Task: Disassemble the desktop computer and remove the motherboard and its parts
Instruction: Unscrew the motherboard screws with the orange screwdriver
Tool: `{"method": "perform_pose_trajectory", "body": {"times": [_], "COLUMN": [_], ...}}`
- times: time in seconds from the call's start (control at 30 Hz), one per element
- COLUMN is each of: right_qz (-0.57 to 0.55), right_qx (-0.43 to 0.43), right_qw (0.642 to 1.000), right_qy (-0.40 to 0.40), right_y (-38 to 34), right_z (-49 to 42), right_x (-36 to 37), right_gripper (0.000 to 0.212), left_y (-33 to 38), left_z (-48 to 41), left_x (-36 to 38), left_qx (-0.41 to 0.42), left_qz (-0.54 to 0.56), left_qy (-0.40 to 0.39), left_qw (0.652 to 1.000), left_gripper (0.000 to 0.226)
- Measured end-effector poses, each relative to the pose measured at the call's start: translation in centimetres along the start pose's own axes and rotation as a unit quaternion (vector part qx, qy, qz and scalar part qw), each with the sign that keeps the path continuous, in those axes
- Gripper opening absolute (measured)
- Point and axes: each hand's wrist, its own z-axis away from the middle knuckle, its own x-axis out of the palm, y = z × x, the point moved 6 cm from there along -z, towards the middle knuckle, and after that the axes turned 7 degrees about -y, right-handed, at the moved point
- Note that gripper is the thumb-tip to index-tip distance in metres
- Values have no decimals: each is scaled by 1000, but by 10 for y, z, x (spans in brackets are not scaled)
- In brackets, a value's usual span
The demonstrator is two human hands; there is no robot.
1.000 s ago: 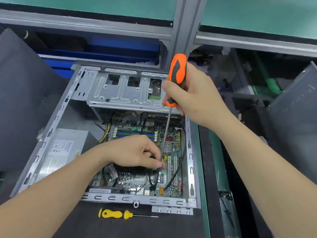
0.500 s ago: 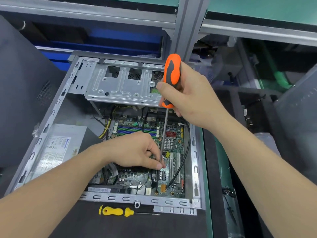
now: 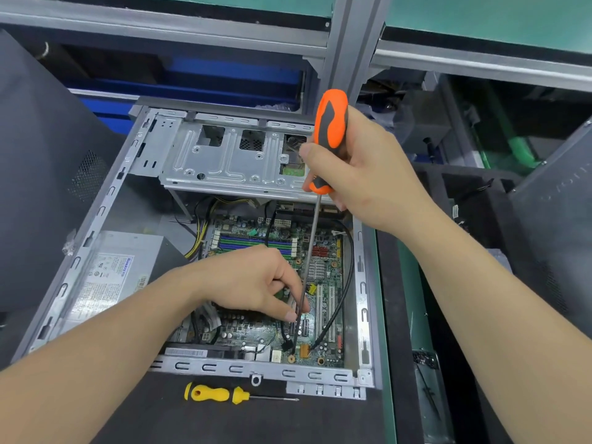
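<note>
Yellow screwdriver [image 3: 211,393] lies on the black mat [image 3: 256,424], just outside the near rim of the computer case [image 3: 96,225], at 6 o'clock from the motherboard [image 3: 323,277].

Case open, lying flat; motherboard seated in its right half.

Left hand [image 3: 253,283] over mid-board, thumb and fingertips pinching the shaft of the orange screwdriver [image 3: 330,123] low down. Tip sits by the board's 6 o'clock edge.

Power supply [image 3: 112,277] at the board's 9 o'clock. Black cable [image 3: 350,270] loops along the 3 o'clock side.

Right hand [image 3: 368,174] higher, toward 12 o'clock, fingers wrapped round the orange handle.

Drive cage [image 3: 230,161] at the case's far end.
</note>
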Motion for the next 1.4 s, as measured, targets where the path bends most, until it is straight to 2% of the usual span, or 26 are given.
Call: {"method": "perform_pose_trajectory", "body": {"times": [0.13, 0.23, 0.47, 0.7, 0.97, 1.1, 1.2, 1.3, 1.4], "right_qz": [-13, -10, -27, -5, -19, -51, -51, -41, -34], "right_qx": [-3, -16, -27, -36, -32, -31, -36, -45, -49], "right_qw": [1000, 999, 997, 996, 995, 991, 988, 986, 988], "right_qy": [19, 42, 69, 87, 97, 119, 141, 157, 140], "right_y": [-4, -13, -31, -45, -44, -45, -47, -48, -46], "right_z": [0, -1, -5, -4, -2, 3, 7, 15, 22], "right_x": [-14, -27, -51, -65, -67, -77, -89, -100, -101], "right_gripper": [33, 32, 32, 32, 31, 30, 32, 32, 27], "left_y": [-2, -5, 1, 7, -2, -15, -25, -26, -15], "left_z": [1, 2, 2, 6, 7, 16, 20, 21, 17], "left_x": [0, 3, 11, 8, 6, 1, 4, 3, -5], "left_qx": [-2, -11, -28, -5, -10, -18, -42, -76, -47], "left_qz": [-25, -48, -98, -77, -67, 24, 199, 324, 397], "left_qy": [-21, -35, -6, 17, 3, -49, -97, -75, -28], "left_qw": [999, 998, 995, 997, 998, 998, 974, 940, 916], "left_gripper": [24, 27, 35, 23, 25, 28, 25, 21, 18]}}
